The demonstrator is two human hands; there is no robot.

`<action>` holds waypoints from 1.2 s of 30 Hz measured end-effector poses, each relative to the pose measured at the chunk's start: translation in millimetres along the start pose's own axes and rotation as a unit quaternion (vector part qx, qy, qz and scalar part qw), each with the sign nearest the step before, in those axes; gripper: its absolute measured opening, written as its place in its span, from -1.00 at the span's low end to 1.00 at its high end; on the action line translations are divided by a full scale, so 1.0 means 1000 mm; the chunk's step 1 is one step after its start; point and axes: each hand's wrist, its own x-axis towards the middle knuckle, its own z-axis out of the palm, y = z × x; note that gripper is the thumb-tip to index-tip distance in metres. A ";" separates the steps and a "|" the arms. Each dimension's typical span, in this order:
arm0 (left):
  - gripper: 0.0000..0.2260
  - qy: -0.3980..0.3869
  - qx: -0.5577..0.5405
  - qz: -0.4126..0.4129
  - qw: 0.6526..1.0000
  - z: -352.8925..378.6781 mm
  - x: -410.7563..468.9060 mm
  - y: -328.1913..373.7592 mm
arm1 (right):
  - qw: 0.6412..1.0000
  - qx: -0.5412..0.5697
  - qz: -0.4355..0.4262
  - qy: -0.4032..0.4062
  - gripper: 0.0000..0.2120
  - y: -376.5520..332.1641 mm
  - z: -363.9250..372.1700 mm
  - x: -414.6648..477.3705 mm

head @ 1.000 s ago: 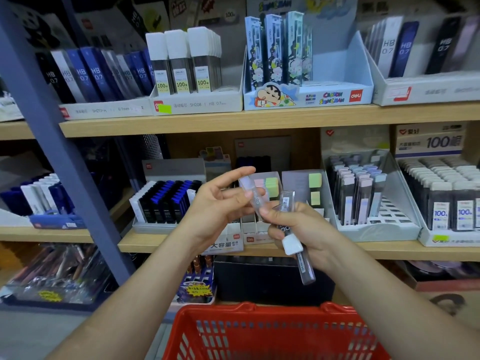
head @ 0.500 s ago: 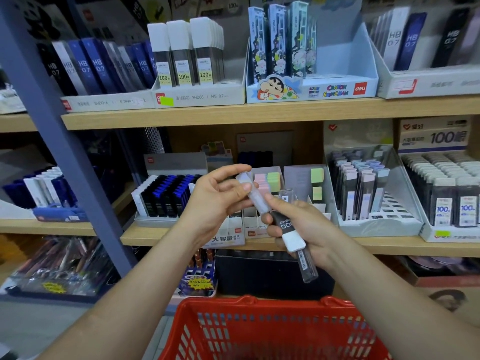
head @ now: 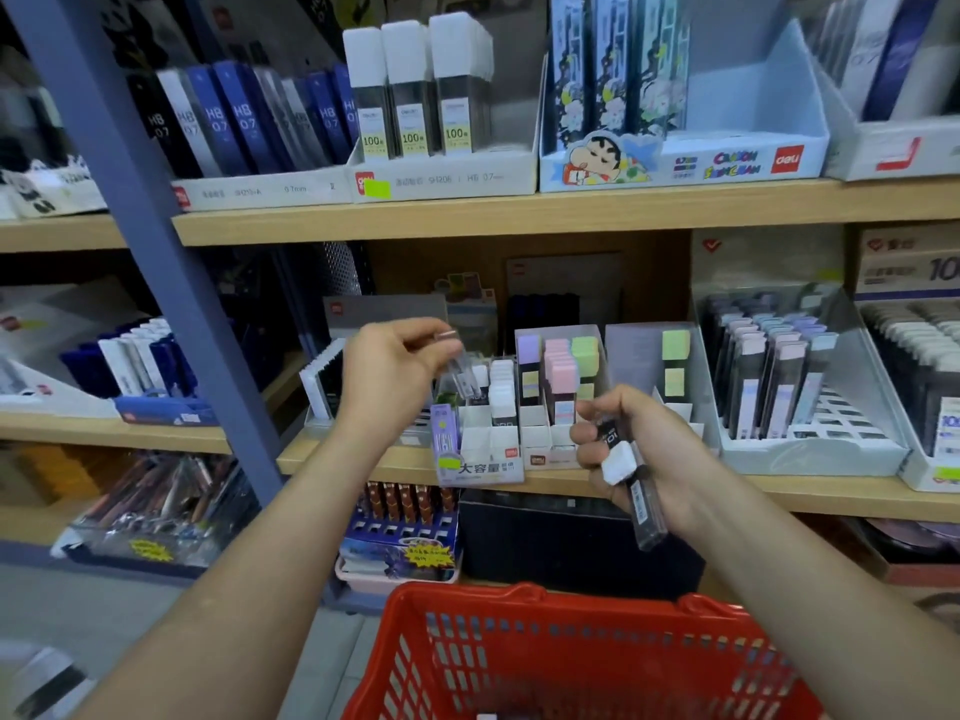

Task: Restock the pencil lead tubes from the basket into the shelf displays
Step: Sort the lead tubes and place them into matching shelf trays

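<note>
While left hand (head: 392, 379) pinches a blurred, seemingly clear tube (head: 461, 368) and right hand (head: 654, 454) clutches spare tubes (head: 644, 509), they look light, slick: grip mid-barrel.

Motion blur: clear tube (head: 461, 375) in left hand (head: 389, 376) is smeared, label unreadable, lower end indistinct vs. boxes behind. Tubes (head: 647, 517) in right hand (head: 660, 454): count unclear, upper parts covered by fingers. Red basket (head: 524, 602) cut off at bottom edge, far-right display (head: 924, 376) cut at frame edge, its print too blurred to read.
</note>
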 end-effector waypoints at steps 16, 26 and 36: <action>-0.87 0.007 0.137 0.100 0.986 -0.008 0.002 -0.020 | 0.996 -0.083 -0.036 0.011 -0.73 0.010 0.007 0.009; -0.82 -0.048 0.152 0.055 0.986 0.002 0.010 -0.046 | 0.991 -0.120 -0.062 0.010 -0.73 0.012 0.010 0.012; -0.85 -0.091 0.219 0.046 0.970 0.008 0.019 -0.056 | 0.987 -0.152 -0.060 -0.005 -0.79 0.010 0.013 0.011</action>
